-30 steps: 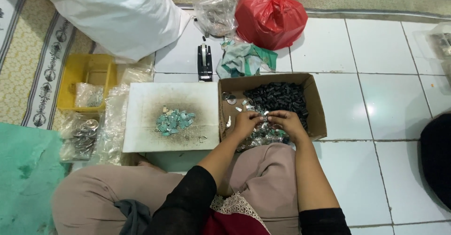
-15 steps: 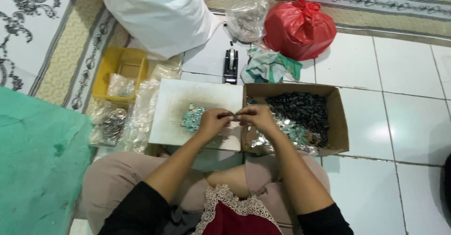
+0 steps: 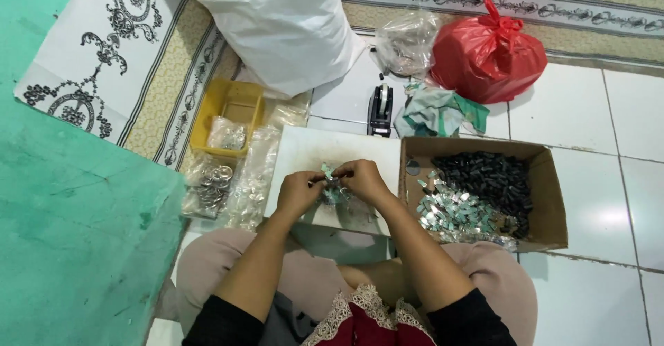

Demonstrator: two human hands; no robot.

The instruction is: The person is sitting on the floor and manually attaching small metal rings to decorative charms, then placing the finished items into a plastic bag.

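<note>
My left hand (image 3: 299, 192) and my right hand (image 3: 361, 178) meet over a white board (image 3: 304, 151) resting on my lap. Both pinch the same small teal-and-silver piece (image 3: 328, 176) between their fingertips. A little heap of similar teal pieces (image 3: 337, 196) lies on the board just under the hands. To the right stands an open cardboard box (image 3: 550, 194) holding small black parts (image 3: 487, 175) at the back and shiny silver-teal pieces (image 3: 453, 211) at the front.
A yellow tray (image 3: 223, 104) with a clear packet sits left of the board, with clear bags of metal rings (image 3: 209, 185) beside it. A black tape dispenser (image 3: 380, 109), a red plastic bag (image 3: 487, 52), a big white sack (image 3: 277, 21) and a green mat (image 3: 62, 235) surround me.
Both hands left the cardboard box and moved left onto the white board, where they now pinch a small piece together. The camera view has shifted left.
</note>
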